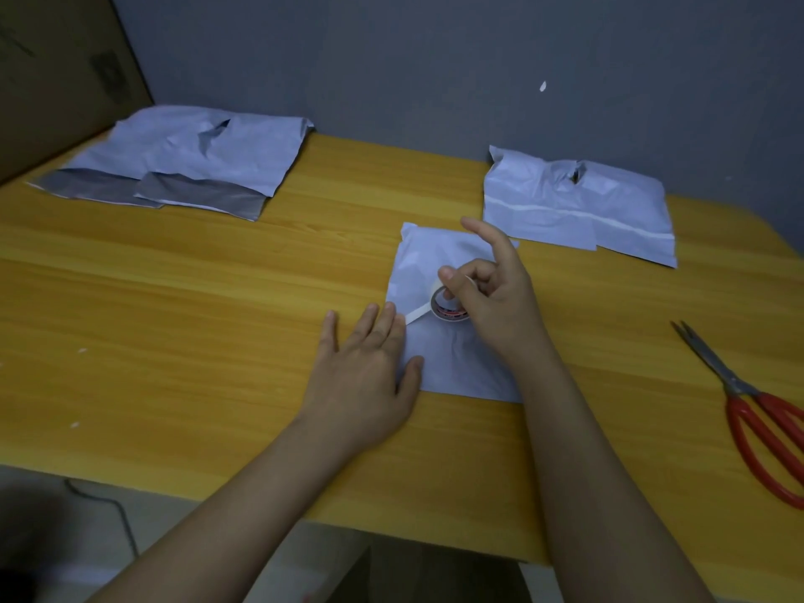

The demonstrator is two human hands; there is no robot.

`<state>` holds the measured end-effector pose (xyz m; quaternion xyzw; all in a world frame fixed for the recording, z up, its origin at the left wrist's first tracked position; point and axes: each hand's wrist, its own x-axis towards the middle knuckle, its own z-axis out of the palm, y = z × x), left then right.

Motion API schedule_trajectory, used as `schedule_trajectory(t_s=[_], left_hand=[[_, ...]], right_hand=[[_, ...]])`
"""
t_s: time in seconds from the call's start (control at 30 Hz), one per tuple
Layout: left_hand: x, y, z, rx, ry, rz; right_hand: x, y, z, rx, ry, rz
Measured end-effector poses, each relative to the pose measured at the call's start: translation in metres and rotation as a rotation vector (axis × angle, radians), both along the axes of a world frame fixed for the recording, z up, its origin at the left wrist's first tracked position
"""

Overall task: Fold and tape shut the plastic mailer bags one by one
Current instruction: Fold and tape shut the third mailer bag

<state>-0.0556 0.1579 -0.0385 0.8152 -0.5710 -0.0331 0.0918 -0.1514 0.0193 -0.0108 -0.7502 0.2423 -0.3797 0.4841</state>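
Left hand (pixel 370 367) lies flat, fingers straight and slightly spread, pressing the folded mailer bag (pixel 452 341) at table (pixel 174 298) centre, while right hand (pixel 487 293) pinches the tape roll (pixel 448 307), index finger raised.

No text could be read; the tape roll (pixel 448 307) at frame centre bore red and dark printing on its core, too blurred to make out.

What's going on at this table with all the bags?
A person is taping a folded mailer bag. The left hand presses the tape's free end down at the bag's left edge; the right hand holds the tape roll. Open bags lie far left, taped ones far right, and scissors lie unused.
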Motion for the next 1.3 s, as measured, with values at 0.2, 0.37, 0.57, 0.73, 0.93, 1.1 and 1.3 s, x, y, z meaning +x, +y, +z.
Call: schedule_trajectory(t_s=[0.2, 0.37, 0.57, 0.73, 0.93, 1.1, 1.3], left_hand=[[0.0004, 0.0003, -0.0013, -0.011, -0.005, -0.004], [0.0003, 0.0009, -0.0011, -0.009, 0.006, 0.000], [0.0004, 0.0000, -0.0010, -0.011, 0.000, 0.001], [0.0008, 0.0011, -0.0011, -0.007, 0.000, -0.001], [0.0002, 0.0011, 0.0010, 0.007, 0.014, -0.001], [0.0010, 0.0021, 0.0001, 0.000, 0.009, -0.004], [0.0008, 0.0015, 0.0004, 0.005, 0.027, -0.006]], right_hand=[[-0.0028, -0.0009, -0.0029, -0.044, 0.071, -0.011], [-0.0037, -0.0016, -0.0046, -0.060, 0.114, -0.021], [-0.0029, -0.0029, -0.0086, -0.061, 0.138, -0.025], [-0.0025, -0.0017, -0.0077, -0.066, 0.126, -0.019], [-0.0017, -0.0008, -0.0068, -0.053, 0.108, 0.011], [-0.0017, -0.0016, -0.0086, -0.046, 0.141, 0.021], [-0.0010, -0.0026, -0.0082, -0.039, 0.165, 0.032]])
